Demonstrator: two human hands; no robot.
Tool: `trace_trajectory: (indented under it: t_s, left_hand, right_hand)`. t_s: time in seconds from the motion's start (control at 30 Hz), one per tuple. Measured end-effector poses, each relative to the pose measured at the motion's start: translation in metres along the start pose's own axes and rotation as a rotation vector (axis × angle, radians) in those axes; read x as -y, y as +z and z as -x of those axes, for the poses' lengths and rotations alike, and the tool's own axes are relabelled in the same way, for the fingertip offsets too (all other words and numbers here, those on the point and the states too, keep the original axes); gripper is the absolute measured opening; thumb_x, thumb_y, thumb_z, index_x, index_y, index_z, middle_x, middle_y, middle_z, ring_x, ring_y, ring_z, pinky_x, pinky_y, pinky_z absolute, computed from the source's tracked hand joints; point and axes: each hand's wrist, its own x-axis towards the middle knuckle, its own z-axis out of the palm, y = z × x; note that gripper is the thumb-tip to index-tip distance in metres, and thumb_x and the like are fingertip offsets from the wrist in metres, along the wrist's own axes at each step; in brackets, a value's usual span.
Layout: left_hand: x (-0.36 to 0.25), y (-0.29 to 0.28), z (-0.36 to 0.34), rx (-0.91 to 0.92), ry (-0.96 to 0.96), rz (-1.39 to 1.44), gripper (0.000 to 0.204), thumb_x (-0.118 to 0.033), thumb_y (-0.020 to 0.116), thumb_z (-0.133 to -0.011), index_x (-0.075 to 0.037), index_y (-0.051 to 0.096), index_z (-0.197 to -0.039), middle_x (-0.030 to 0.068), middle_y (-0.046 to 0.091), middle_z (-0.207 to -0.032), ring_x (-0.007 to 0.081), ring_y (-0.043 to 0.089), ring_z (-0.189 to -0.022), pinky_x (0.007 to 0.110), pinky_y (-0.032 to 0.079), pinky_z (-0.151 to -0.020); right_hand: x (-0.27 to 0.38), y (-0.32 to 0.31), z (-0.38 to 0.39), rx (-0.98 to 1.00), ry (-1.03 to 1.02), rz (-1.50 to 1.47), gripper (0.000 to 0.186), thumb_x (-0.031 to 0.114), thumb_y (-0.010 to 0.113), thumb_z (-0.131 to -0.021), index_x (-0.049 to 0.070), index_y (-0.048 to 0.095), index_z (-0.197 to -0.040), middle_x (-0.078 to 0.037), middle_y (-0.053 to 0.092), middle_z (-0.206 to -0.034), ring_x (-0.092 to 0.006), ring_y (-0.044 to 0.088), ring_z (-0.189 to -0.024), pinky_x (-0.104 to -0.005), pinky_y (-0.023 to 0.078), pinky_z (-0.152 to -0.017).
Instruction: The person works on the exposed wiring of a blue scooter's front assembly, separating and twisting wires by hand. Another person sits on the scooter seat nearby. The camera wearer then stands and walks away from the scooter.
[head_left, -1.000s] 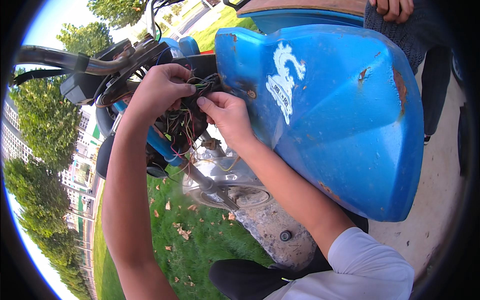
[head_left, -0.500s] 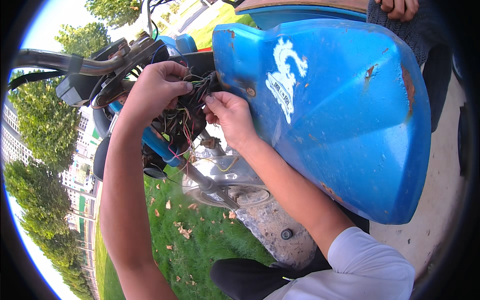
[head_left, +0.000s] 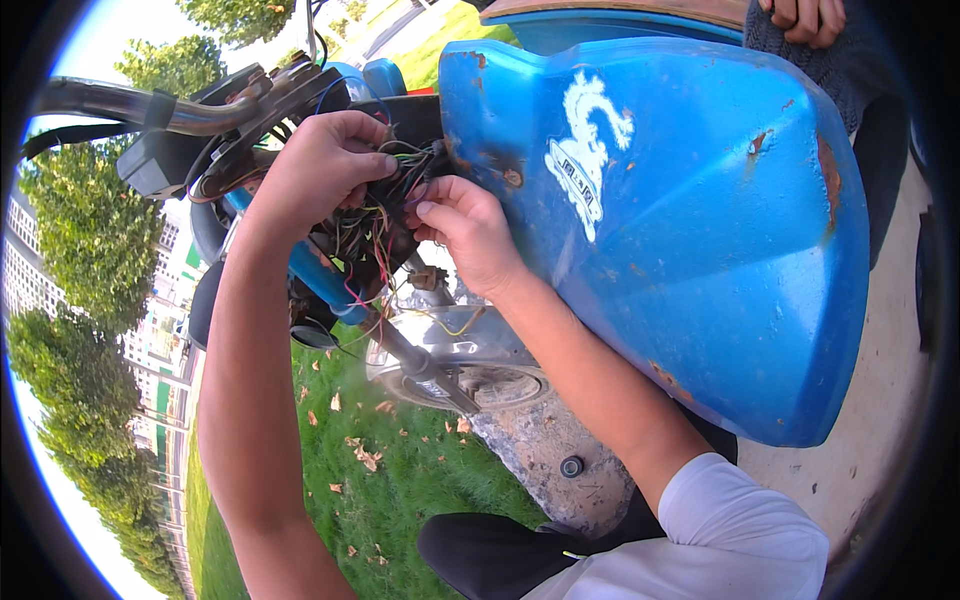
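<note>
A tangle of thin coloured wires (head_left: 372,238) spills out at the front of a motor vehicle, between its handlebar and a blue metal panel. My left hand (head_left: 325,168) is closed in a pinch at the upper side of the tangle, with thin wires at its fingertips. From the other side my right hand (head_left: 468,232) pinches wires close to the panel's edge, thumb against fingers. The exact strands in each pinch are partly covered by my fingers. The blue panel (head_left: 680,240) carries a white sticker and rust spots, and my right forearm passes along its lower edge.
A metal handlebar (head_left: 190,112) juts out at the upper left. Below the wires are a fork tube (head_left: 400,350) and the front wheel (head_left: 500,385). Grass with dry leaves (head_left: 400,490) and a rough concrete edge (head_left: 545,455) lie beneath. Another person's hand (head_left: 808,18) shows at the upper right.
The vehicle, wires and panel have shifted slightly right and up in view. Both hands stay pinched at the wires, with only small finger movements.
</note>
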Motion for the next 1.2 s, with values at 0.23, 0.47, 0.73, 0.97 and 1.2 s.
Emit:
trace_trajectory:
  t_s: [0.23,0.47,0.73,0.97,1.2]
  left_hand:
    - [0.001,0.0,0.0,-0.003,-0.007,0.013,0.024,-0.004,0.073,-0.084,0.002,0.064,-0.105,-0.0006,0.061,-0.076,0.0041,0.051,-0.054,0.021,0.039,-0.048]
    - [0.0,0.0,0.0,-0.01,0.006,0.032,0.026,-0.004,0.074,-0.082,0.006,0.066,-0.104,0.0014,0.061,-0.07,0.0067,0.054,-0.054,0.022,0.043,-0.048]
    - [-0.001,0.0,0.001,0.004,-0.019,0.016,0.023,-0.003,0.073,-0.084,0.003,0.064,-0.104,-0.0009,0.061,-0.075,0.0045,0.052,-0.054,0.021,0.04,-0.048]
    - [-0.002,-0.001,0.001,0.025,-0.021,0.01,0.025,-0.003,0.072,-0.086,0.003,0.064,-0.109,-0.0016,0.06,-0.075,0.0041,0.051,-0.055,0.021,0.04,-0.049]
    - [0.0,-0.001,0.001,0.037,-0.002,0.023,0.025,-0.004,0.071,-0.087,0.003,0.064,-0.109,-0.0023,0.059,-0.074,0.004,0.05,-0.054,0.021,0.04,-0.048]
  right_hand:
    - [-0.006,-0.002,-0.003,-0.047,-0.046,0.015,0.007,0.006,0.059,-0.095,0.002,0.061,-0.101,-0.002,0.065,-0.086,-0.0099,0.06,-0.072,-0.0235,0.049,-0.068]
    - [-0.009,-0.008,-0.006,-0.058,-0.044,0.047,0.011,0.006,0.063,-0.094,0.002,0.061,-0.104,-0.004,0.066,-0.089,-0.0112,0.061,-0.072,-0.026,0.052,-0.069]
    - [-0.004,-0.002,-0.003,0.008,-0.097,0.084,0.011,0.01,0.064,-0.095,0.003,0.063,-0.103,-0.002,0.066,-0.088,-0.0101,0.062,-0.074,-0.0242,0.051,-0.069]
    - [0.001,0.01,-0.012,-0.06,-0.048,0.096,0.013,0.017,0.065,-0.096,0.005,0.063,-0.09,0.001,0.063,-0.075,-0.0067,0.056,-0.066,-0.0224,0.043,-0.061]
    - [-0.002,0.003,-0.007,-0.036,-0.041,0.08,0.014,0.016,0.063,-0.097,0.005,0.063,-0.087,0.001,0.061,-0.073,-0.0071,0.054,-0.064,-0.0228,0.043,-0.061]
